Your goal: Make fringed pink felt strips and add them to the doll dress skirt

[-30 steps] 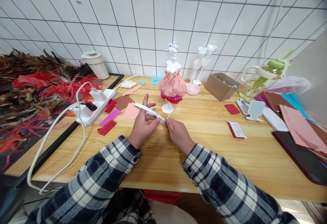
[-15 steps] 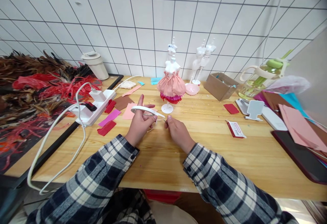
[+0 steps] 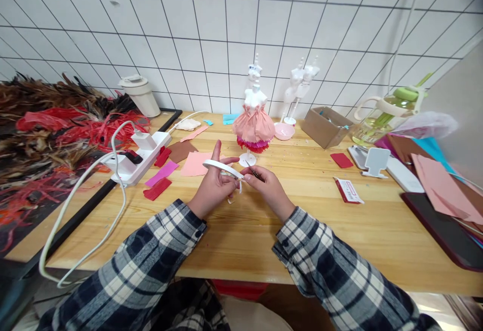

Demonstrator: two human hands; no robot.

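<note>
Hands point(image 3: 212, 190), two. White tape roll point(image 3: 226, 168), one. Slim dark tool point(image 3: 256, 173), one. Along the back edge of the worktop point(image 3: 241, 250): miniature mannequins point(image 3: 255, 98), four; pink dish point(image 3: 284, 131), one; cardboard box point(image 3: 320, 133), one. Near its left edge: power strip point(image 3: 149, 159), one.

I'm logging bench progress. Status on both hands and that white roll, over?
Left hand holding white roll. Right hand gripping slim dark tool, type unclear, close by the roll. Dressed mannequin beyond both hands; nothing visibly blocking them.
</note>
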